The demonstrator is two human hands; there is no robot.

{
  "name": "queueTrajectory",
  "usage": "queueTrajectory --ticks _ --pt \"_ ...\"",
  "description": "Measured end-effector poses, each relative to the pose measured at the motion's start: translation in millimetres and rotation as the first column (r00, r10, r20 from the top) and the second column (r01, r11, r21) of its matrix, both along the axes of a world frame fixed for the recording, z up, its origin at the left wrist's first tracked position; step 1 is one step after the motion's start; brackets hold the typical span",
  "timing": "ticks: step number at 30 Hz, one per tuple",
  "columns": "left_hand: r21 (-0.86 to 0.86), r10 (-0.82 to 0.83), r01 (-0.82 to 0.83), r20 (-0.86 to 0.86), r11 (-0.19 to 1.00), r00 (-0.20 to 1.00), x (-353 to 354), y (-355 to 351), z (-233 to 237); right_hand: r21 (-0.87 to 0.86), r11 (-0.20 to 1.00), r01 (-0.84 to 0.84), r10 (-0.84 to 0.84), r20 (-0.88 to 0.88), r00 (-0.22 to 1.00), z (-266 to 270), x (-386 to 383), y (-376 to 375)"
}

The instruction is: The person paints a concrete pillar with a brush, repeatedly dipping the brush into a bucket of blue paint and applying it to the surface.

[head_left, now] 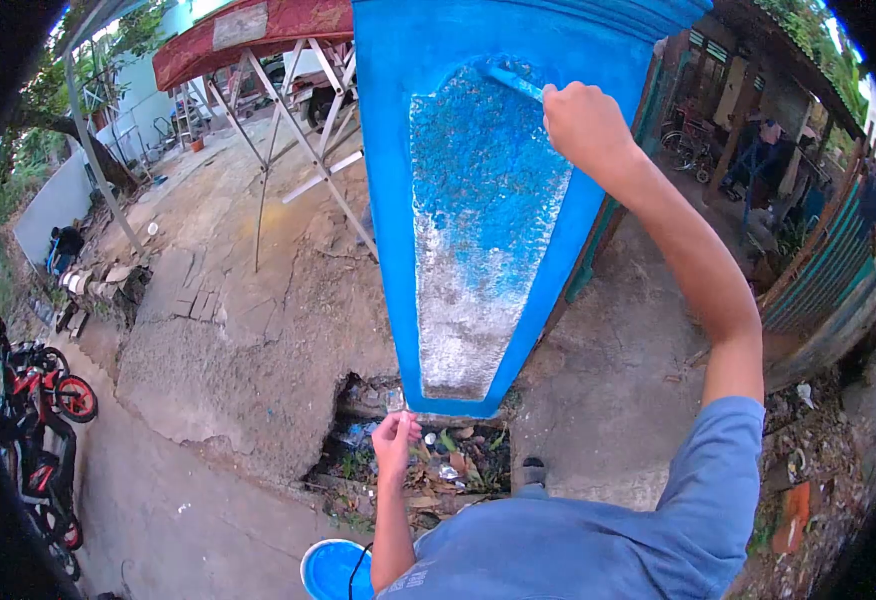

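Observation:
A blue pillar [388, 200] stands in front of me, with a rough inset panel [468, 335] that is blue and speckled at the top and whitish at the bottom. My right hand [583, 120] is closed around the handle of a paintbrush [518, 85], whose tip meets the upper part of the panel. Near the pillar's bottom edge is my left hand [398, 440], fingers curled together; whether they hold anything is too small to tell. A bucket of blue paint [328, 568] is beside my left forearm.
Below the pillar lies a ditch with leaves and litter [448, 465]. Motorcycles [48, 400] are at the far left. A folding frame with a red canopy [278, 40] stands behind, left of the pillar. A corrugated fence [828, 270] is on the right.

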State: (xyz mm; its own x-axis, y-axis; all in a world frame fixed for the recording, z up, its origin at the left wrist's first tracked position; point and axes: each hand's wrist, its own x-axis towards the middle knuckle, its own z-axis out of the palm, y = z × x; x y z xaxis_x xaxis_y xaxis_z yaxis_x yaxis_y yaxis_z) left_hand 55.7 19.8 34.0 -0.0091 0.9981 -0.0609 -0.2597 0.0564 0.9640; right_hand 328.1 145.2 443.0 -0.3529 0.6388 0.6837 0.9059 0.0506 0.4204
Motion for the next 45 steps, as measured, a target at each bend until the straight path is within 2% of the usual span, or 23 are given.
queueTrajectory --ticks 3,7,9,11,13,15,16,18,22,25,28,30,34,40,42,45 --pt "0.027 0.015 -0.015 -0.012 1.0 1.0 0 0 1 0.049 0.999 0.007 -0.005 -0.045 0.999 -2 3 -3" --pt "-0.019 0.033 -0.032 0.02 0.999 0.999 -3 -2 -1 0.046 0.999 0.019 -0.017 -0.039 0.999 3 2 -11" --pt "-0.026 0.041 -0.041 0.023 0.999 0.999 -2 -2 -3 0.13 0.989 -0.076 0.079 -0.021 0.997 1 -1 -11" --pt "-0.007 0.025 -0.026 -0.035 1.0 0.999 0 -1 -1 0.143 0.988 -0.056 0.057 -0.005 0.998 -3 -2 -1" --pt "-0.002 0.005 -0.005 -0.013 1.0 1.0 3 0 -6 0.156 0.987 -0.033 0.032 0.009 0.999 -17 -5 9" --pt "0.008 -0.009 0.009 0.012 1.0 1.0 2 0 -7 0.047 0.998 0.044 -0.046 0.055 0.997 -36 -12 16" --pt "0.016 -0.002 0.002 0.009 1.0 1.0 1 -1 -7 0.048 0.998 0.041 -0.044 0.058 0.997 -44 -17 12" --pt "0.022 0.009 -0.01 0.011 1.0 1.0 2 -3 -8 -0.109 0.993 0.037 -0.015 0.2 0.98 -59 -27 1" --pt "0.011 0.025 -0.025 -0.018 1.0 1.0 -1 -4 -10 -0.195 0.98 -0.039 0.079 0.198 0.977 -58 -30 -4" --pt "0.005 0.027 -0.027 -0.018 1.0 0.999 -2 -4 -12 -0.165 0.984 -0.072 0.102 0.183 0.978 -37 -28 -2" --pt "0.003 0.02 -0.02 0.027 1.0 0.999 -1 -4 -11 -0.143 0.989 0.021 0.013 0.236 0.972 -10 -21 2" --pt "-0.003 0.01 -0.01 0.061 1.0 0.998 1 -6 -10 0.084 0.996 -0.011 -0.009 0.234 0.972 11 -12 4" --pt "-0.005 0.017 -0.017 0.059 1.0 0.998 3 -8 -9 0.145 0.988 -0.057 0.027 0.2 0.979 31 -11 1" --pt "0.013 0.007 -0.008 0.051 1.0 0.999 5 -9 -13 0.107 0.992 -0.064 0.041 0.207 0.978 -2 -27 11" --pt "0.037 0.004 -0.006 0.041 0.999 0.999 1 -9 -14 -0.056 0.998 -0.029 0.04 0.218 0.975 -20 -31 18" --pt "-0.011 0.046 -0.045 0.098 0.999 0.994 -3 -12 -12 -0.077 0.993 -0.091 0.105 0.193 0.976 -29 -32 16"
